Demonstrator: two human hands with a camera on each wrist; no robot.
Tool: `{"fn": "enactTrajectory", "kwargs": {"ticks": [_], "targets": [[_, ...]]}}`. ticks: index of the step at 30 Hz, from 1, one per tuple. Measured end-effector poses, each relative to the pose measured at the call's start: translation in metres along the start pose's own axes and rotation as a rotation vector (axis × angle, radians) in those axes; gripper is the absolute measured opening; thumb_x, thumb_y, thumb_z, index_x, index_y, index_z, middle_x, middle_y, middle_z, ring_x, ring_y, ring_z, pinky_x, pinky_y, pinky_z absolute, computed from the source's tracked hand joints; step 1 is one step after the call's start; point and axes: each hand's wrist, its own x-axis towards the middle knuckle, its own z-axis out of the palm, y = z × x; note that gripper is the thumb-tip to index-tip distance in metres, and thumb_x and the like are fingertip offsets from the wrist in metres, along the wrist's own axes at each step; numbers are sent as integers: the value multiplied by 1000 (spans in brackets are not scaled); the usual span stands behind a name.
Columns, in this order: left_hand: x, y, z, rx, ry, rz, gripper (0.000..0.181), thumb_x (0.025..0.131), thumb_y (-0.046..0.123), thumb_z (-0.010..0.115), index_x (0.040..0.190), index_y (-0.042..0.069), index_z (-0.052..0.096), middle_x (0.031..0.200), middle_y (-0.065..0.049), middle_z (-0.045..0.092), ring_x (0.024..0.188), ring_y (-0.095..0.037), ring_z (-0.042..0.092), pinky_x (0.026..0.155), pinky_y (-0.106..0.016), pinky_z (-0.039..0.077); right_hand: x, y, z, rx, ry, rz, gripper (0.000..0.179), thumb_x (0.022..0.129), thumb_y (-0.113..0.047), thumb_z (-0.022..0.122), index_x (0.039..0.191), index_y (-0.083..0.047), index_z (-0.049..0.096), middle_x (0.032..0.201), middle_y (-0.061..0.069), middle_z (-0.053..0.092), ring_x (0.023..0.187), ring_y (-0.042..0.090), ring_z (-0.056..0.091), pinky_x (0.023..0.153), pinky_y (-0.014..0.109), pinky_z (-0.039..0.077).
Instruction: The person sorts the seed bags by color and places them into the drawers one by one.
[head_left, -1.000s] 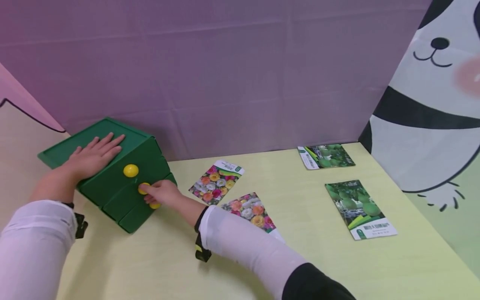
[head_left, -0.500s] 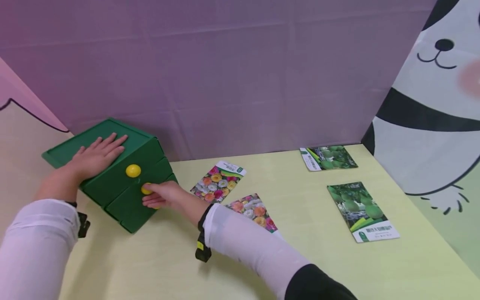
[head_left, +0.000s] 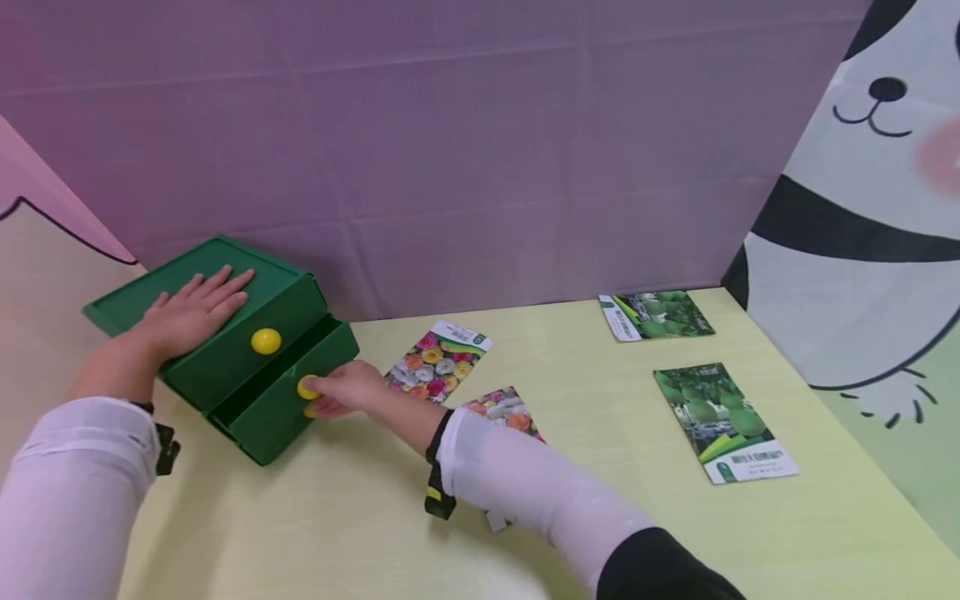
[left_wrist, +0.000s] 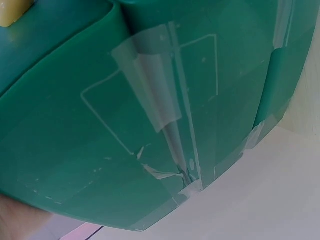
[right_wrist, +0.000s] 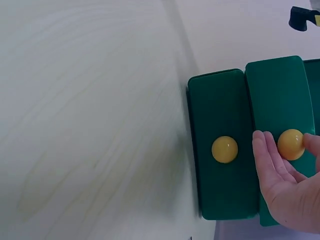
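A small green drawer cabinet [head_left: 225,383] with yellow round knobs stands at the left of the table. My left hand [head_left: 193,315] rests flat on its top, fingers straight and spread. With thumb and fingers my right hand [head_left: 347,389] pinches the yellow knob [right_wrist: 290,144] of the middle drawer [head_left: 285,400], which is pulled partly out and shows a dark gap above its front. The top drawer's knob [head_left: 266,341] is free. In the right wrist view the bottom drawer [right_wrist: 222,185] is closed. The left wrist view shows the cabinet's taped side [left_wrist: 100,150].
Two flower-picture packets, one [head_left: 442,362] near the cabinet and one [head_left: 506,408] partly under my right arm, lie on the pale table [head_left: 600,417]. Two green-fruit packets, a near one [head_left: 723,421] and a far one [head_left: 660,315], lie to the right. A purple cloth [head_left: 480,167] hangs behind.
My right hand has drawn the middle drawer outward, toward the right and front, opening a gap. The left hand has stayed on the cabinet top.
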Motion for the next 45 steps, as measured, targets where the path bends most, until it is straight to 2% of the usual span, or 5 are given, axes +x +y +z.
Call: {"fn": "enactTrajectory", "kwargs": {"ticks": [10, 14, 26, 36, 45], "targets": [[1, -2, -1, -7, -9, 13, 65, 104, 52, 12, 155, 18, -10, 158, -22, -16, 139, -55, -16, 104, -75, -13, -19, 2, -25, -344, -71, -28, 41, 89, -43, 67, 94, -2, 72, 76, 3, 72, 84, 24, 72, 80, 34, 59], [1, -1, -1, -17, -11, 19, 65, 104, 51, 13, 155, 18, -10, 158, -22, -17, 139, -55, -17, 104, -75, -13, -27, 5, -33, -416, -98, -55, 40, 90, -44, 65, 93, -4, 72, 77, 2, 72, 85, 24, 72, 77, 31, 59], [1, -1, -2, -22, 0, 25, 65, 104, 52, 12, 155, 18, -10, 158, -23, -16, 139, -55, -16, 104, -75, -13, -50, 11, -51, -498, -137, -95, 39, 91, -43, 64, 93, -6, 73, 78, 0, 72, 82, 21, 71, 76, 30, 58], [1, -2, 1, -21, 0, 23, 66, 104, 52, 13, 156, 18, -8, 159, -22, -16, 140, -55, -16, 105, -74, -13, -63, 24, -59, -491, -155, -119, 37, 92, -42, 64, 92, -6, 74, 76, -1, 73, 77, 20, 71, 73, 29, 58], [1, -2, 0, -15, -5, 15, 66, 104, 52, 12, 155, 18, -9, 158, -22, -16, 140, -54, -16, 105, -74, -13, -64, 32, -61, -473, -176, -162, 37, 93, -38, 64, 95, -2, 74, 75, 0, 73, 74, 21, 72, 70, 28, 59]]}}
